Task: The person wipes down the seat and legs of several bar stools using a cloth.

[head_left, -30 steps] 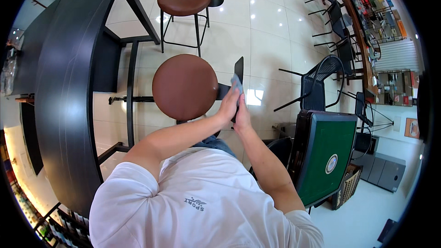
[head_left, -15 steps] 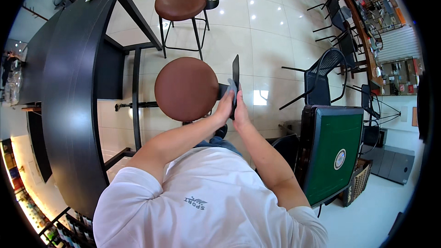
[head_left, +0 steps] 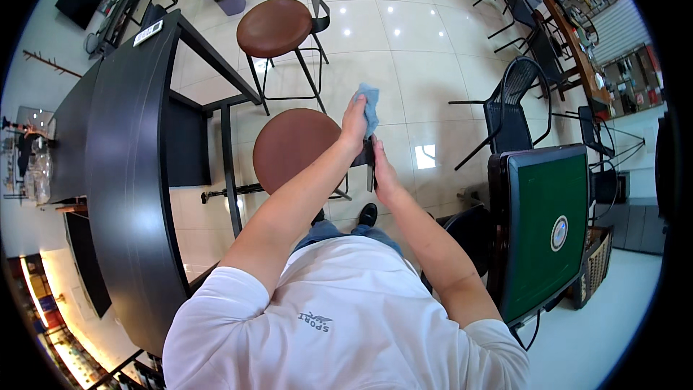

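A small light-blue cloth [head_left: 369,105] sits bunched in the person's left hand [head_left: 354,121], whose fingers are closed around it so that its folds stick up past the fingertips. Just below it, the right hand [head_left: 382,173] is wrapped around the thin dark backrest [head_left: 370,166] of the nearer stool, seen edge-on; how tightly the fingers close on it is hard to tell from this angle. Cloth and backrest lie close together above the tiled floor [head_left: 426,65], at the right edge of the nearer stool's round brown seat [head_left: 292,148]. Both bare forearms rise from the lower edge toward that spot, coming out of the short sleeves of a white shirt [head_left: 339,318]. A second stool [head_left: 278,27] of the same kind stands farther off, near the end of the long curved black desk [head_left: 130,173] that runs down the person's left. To the right stands a dark panel with a green face [head_left: 541,224], and beyond it several black metal chairs [head_left: 516,108]. One dark shoe [head_left: 368,213] shows on the floor below the hands.
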### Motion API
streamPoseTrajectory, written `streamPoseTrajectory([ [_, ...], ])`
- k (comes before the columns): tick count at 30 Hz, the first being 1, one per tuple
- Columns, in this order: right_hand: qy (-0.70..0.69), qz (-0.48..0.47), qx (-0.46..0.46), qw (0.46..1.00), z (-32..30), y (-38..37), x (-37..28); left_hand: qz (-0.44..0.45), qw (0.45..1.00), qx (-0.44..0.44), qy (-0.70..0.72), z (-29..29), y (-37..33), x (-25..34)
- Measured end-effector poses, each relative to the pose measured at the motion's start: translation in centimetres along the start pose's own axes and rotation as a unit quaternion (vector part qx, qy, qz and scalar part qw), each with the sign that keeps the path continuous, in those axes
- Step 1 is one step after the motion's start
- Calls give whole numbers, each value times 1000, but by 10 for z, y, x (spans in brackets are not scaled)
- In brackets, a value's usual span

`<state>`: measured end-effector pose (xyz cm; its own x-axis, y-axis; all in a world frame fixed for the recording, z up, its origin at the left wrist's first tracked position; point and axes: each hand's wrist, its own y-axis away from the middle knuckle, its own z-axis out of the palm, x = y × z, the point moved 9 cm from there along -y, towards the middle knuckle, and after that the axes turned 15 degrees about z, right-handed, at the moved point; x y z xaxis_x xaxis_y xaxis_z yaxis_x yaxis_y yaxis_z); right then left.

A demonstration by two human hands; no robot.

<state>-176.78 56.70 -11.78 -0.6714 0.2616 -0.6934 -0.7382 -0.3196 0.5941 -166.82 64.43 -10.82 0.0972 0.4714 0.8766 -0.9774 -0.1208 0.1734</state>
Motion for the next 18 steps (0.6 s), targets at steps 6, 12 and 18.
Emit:
streamPoseTrajectory([
  [6,-71,13,18,997,3,12,-24,-156,984,62,62,-2,82,-45],
  [12,-157,47,25,986,11,14,-17,-259,959,81,86,-47,142,-120],
  [18,-131,57,29,989,-1,12,4,-298,951,55,59,-29,89,-108],
])
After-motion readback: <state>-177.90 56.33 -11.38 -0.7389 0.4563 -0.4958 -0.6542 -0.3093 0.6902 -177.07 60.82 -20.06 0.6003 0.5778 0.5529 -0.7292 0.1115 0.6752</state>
